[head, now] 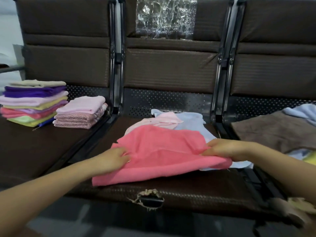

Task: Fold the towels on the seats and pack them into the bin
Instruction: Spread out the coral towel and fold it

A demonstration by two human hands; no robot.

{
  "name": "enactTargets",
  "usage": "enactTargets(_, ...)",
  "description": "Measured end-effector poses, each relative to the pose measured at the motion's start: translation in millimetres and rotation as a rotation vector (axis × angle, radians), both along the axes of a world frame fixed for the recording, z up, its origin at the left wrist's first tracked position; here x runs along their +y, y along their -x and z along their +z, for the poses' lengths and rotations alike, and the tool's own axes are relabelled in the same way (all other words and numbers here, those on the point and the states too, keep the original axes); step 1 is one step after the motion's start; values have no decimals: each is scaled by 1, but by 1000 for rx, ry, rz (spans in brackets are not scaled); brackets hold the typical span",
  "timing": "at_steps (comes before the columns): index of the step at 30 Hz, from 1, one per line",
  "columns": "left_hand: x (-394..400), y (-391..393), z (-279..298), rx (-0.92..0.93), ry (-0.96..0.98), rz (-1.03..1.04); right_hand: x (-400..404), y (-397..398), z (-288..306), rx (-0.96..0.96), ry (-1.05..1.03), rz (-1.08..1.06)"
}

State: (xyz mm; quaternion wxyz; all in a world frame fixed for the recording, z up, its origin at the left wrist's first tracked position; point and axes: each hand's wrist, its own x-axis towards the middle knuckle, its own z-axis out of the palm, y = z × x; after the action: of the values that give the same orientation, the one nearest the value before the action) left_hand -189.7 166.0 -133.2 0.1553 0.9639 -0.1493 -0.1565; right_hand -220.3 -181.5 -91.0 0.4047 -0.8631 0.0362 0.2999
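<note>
While both hands work at the middle seat [171,190] of a row of dark brown seats, the coral-pink towel [159,154] lies spread across its cushion, partly folded, with a doubled edge running along its near side. Left hand [113,159]: at the towel's 9 o'clock edge, fingers curled onto the cloth and pinching it. Right hand [222,148]: at the towel's 3 o'clock edge, fingers closed on a gathered corner; the two hands are well apart, one at each end of the towel. Pale pink towel [164,121]: crumpled, at 12 o'clock of the coral one and partly under it. Light blue towel [191,124]: beneath both, its corner showing again near the right hand. Left seat [34,151], at 9 o'clock: a tall stack of folded towels [32,104] in beige, purple, lilac, yellow-green, pink and lime, and just beside it a shorter stack [80,113] of lilac and patterned mauve pieces. Right seat [253,177], at 3 o'clock: a brown towel [273,132] lying loose, with another light blue cloth [301,112] behind it. Clear plastic sheet [165,17]: crinkled, stuck on the middle backrest at 12 o'clock. Torn patch [148,196]: on the front edge of the middle seat, at 6 o'clock. No bin can be seen from this view.
</note>
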Motion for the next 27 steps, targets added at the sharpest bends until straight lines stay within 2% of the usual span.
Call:
enactTargets(2, 6, 7, 13, 1, -30, -182, -4, 7, 7, 48, -46, 45)
enactTargets(4, 13, 4, 31, -72, 2, -240, -9, 9, 20, -20, -66, 46)
enactTargets(8, 24, -27, 48, -329, 69, -163, -12, -6, 28, -310, -147, -148)
enactTargets(13, 16, -71, 36, -371, 31, -76, -2, -42, 2, -477, -90, -317)
enactTargets(16, 5, -87, 30, -319, 55, -27, 3, -69, -16, -531, -49, -396)
enactTargets(19, -4, -93, 20, -231, 74, 46, 10, -93, -29, -563, 24, -386)
enactTargets(24, -2, -109, 0, -14, 176, 111, 10, -120, -51, -420, 176, -290)
enactTargets(27, -3, -110, 0, 86, 300, 107, 4, -117, -53, -382, 84, -304)
